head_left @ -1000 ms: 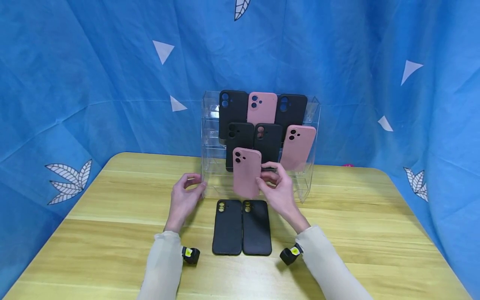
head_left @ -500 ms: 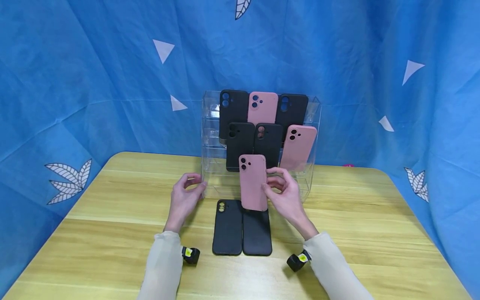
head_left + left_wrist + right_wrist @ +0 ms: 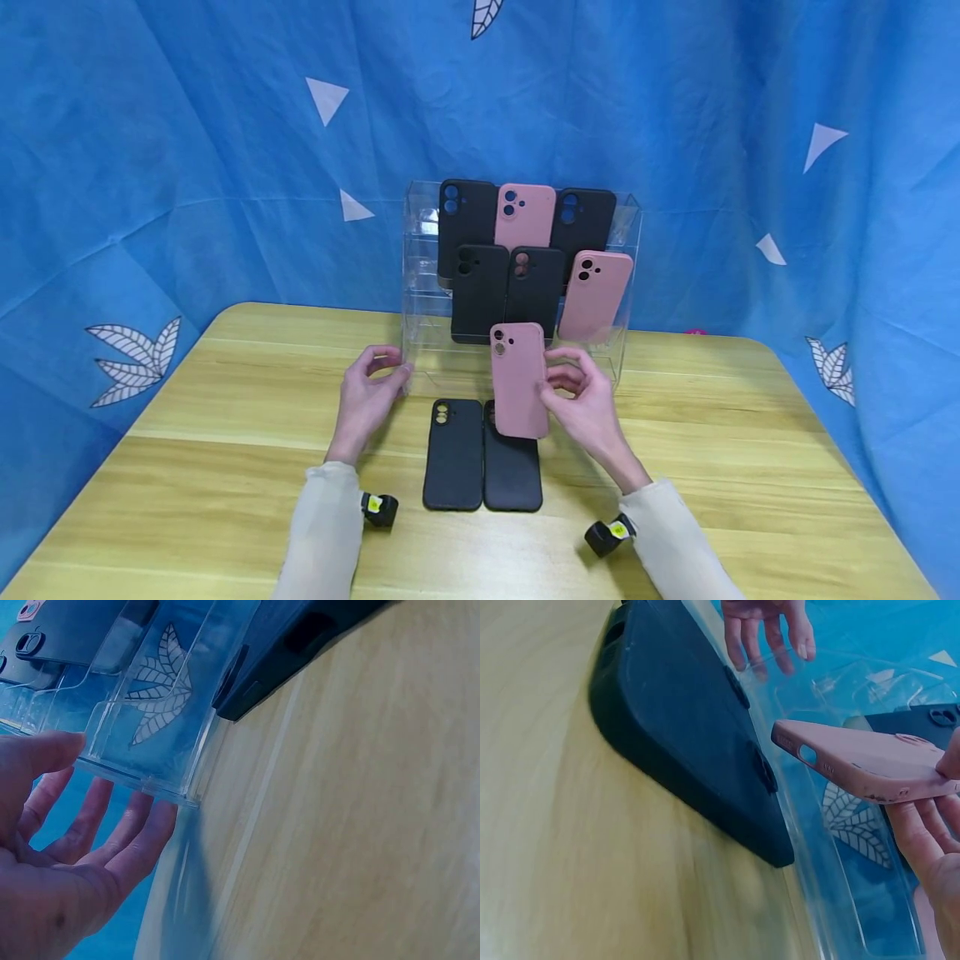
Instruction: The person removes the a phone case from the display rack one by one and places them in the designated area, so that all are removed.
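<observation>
My right hand point(image 3: 588, 408) pinches a pink phone case point(image 3: 519, 379) by its right edge, thumb on the camera-hole side. The case is tilted upright in front of a clear tiered display rack point(image 3: 442, 358) and overlaps one of two black phone cases on the table, the right one point(image 3: 513, 479). The left black case point(image 3: 453, 458) lies beside it. In the right wrist view the pink case point(image 3: 855, 761) shows its port end. My left hand point(image 3: 369, 400) touches the rack's left side, and in the left wrist view its fingers point(image 3: 127, 840) lie against the side wall.
Three cases stand in the rack's top row: black point(image 3: 467, 221), pink point(image 3: 527, 218) and black point(image 3: 592, 225). Below them are two black cases point(image 3: 480, 292) and a leaning pink case point(image 3: 596, 296). A blue curtain point(image 3: 225, 150) hangs behind the wooden table point(image 3: 225, 417).
My right hand has drawn the pink case down, rightward and toward me, from the rack's front to over the right black case's top. My left hand stays at the rack's side.
</observation>
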A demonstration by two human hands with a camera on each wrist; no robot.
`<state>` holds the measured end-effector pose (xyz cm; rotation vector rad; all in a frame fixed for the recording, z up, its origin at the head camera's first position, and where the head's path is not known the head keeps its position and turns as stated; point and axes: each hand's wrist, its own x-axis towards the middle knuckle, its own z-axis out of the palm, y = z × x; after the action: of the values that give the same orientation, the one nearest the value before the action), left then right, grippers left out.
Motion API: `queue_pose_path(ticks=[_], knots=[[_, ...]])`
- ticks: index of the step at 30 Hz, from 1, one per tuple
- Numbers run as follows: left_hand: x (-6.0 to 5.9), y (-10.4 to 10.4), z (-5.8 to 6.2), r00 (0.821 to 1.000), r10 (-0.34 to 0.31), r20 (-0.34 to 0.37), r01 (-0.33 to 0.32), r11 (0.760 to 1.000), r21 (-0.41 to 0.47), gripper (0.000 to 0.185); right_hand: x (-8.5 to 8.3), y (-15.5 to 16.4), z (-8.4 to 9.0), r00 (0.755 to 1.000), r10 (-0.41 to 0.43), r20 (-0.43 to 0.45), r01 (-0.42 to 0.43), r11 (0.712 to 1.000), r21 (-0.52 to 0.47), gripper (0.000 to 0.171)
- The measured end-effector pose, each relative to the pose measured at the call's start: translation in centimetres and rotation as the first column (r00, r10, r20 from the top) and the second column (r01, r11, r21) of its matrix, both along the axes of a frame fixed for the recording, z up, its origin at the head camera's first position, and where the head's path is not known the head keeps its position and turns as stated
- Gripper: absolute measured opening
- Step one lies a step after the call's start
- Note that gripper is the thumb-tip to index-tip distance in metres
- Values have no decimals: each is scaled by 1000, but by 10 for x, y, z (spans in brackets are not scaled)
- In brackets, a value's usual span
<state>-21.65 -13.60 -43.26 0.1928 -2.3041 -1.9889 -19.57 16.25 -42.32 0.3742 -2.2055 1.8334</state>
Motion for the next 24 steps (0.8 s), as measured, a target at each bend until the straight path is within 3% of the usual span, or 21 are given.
queue_pose_path(ticks=[10,24], knots=[[0,0,-1,1000,5,-9,-5,1000,-6,29,6,13,-2,997,-14,74,14,1000,-2,43],[-2,-1,-2,1000,-3,2,3,1000,-6,30,17,29,-3,989,-20,146,10,998,68,41]])
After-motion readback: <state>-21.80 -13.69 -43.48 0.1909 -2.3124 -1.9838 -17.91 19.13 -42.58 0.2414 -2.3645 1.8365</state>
